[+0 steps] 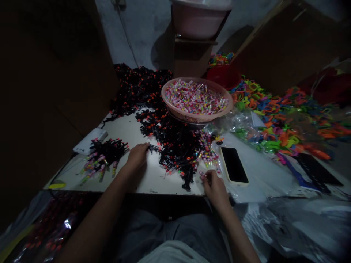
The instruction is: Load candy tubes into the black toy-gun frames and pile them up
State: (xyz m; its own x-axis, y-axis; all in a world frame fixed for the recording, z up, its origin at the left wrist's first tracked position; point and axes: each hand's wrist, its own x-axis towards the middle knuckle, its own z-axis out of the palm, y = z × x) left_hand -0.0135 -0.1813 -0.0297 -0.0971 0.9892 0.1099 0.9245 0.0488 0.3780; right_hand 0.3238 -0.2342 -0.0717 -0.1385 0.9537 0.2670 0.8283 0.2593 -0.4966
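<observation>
My left hand [138,155] is closed on a small black toy gun [154,147] that pokes out to the right of its fingertips. At the table's front edge, my right hand [215,185] pinches a small pink wrapped tube [202,174]. Between the two hands lies a heap of black toy guns with orange tips [175,146]. Loose patterned tubes [210,159] are strewn just beyond my right hand. Left of my left hand is a smaller pile of black toy guns [109,149], with colourful tubes [95,164] at its near side.
A pink basket [197,117] full of patterned tubes stands behind the heap. A phone [234,165] lies right of my right hand, on clear plastic sheeting [263,171]. Bright plastic pieces [274,117] cover the right side. A white box-shaped device [90,140] sits at left.
</observation>
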